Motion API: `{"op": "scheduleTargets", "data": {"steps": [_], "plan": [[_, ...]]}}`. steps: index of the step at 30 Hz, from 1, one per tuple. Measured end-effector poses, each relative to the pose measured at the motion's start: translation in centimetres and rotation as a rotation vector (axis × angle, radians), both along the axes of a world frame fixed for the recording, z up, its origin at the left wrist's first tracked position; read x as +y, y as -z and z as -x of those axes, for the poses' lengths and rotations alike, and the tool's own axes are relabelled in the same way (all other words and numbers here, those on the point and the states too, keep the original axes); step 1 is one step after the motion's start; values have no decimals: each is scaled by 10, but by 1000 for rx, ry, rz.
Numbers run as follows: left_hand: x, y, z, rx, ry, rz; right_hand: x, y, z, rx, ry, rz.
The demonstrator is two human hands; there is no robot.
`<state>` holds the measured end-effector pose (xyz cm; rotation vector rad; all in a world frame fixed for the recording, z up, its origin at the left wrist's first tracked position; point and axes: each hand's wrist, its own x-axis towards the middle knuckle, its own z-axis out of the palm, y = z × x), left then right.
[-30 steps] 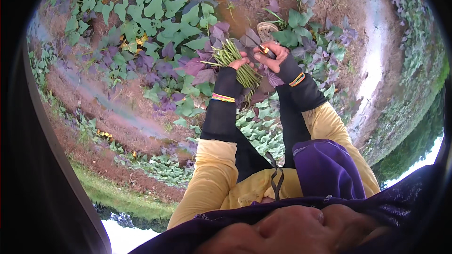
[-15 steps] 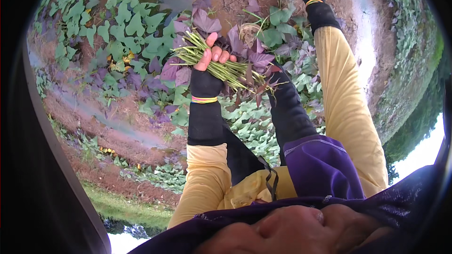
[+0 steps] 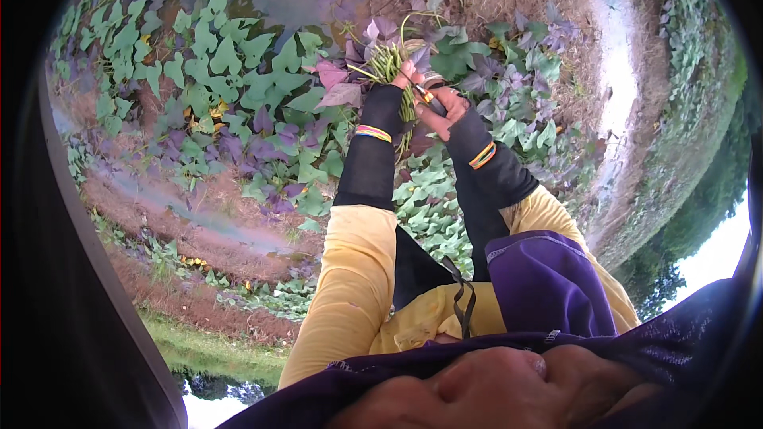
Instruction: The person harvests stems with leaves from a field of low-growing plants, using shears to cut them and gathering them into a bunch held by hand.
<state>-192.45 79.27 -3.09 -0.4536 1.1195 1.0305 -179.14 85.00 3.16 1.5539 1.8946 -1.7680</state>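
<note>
My left hand [image 3: 406, 75] is closed around a bunch of green leaf stems [image 3: 385, 62], with purple sweet potato leaves [image 3: 343, 94] fanning out from it. My right hand [image 3: 447, 108] has come up against the bunch from the right, its fingers bent and close to those of the left. A small orange-and-black tool [image 3: 426, 94] shows at the right fingers; its blade or tip cannot be made out. Black cuffs with coloured bands cover both wrists. The lower stems are partly hidden behind the hands.
Green heart-shaped leaves [image 3: 226, 56] grow thickly at the left, mixed with purple ones. Bare reddish soil [image 3: 509, 0] lies beyond the hands. A pale shiny strip [image 3: 618, 71] runs along the right, beside another leafy row [image 3: 691, 56].
My right hand has come back from the far right to the bunch, bringing the small tool. My left hand has moved right and slightly away from me, turning the bunch more upright.
</note>
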Motion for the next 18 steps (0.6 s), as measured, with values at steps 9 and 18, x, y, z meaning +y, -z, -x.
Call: {"op": "scheduleTargets", "data": {"steps": [9, 18], "plan": [[-46, 16, 14, 130, 39, -7, 21, -16, 1, 149, 47, 219], [-88, 32, 20, 110, 135, -167, 100, 134, -90, -425, -928, -410]]}}
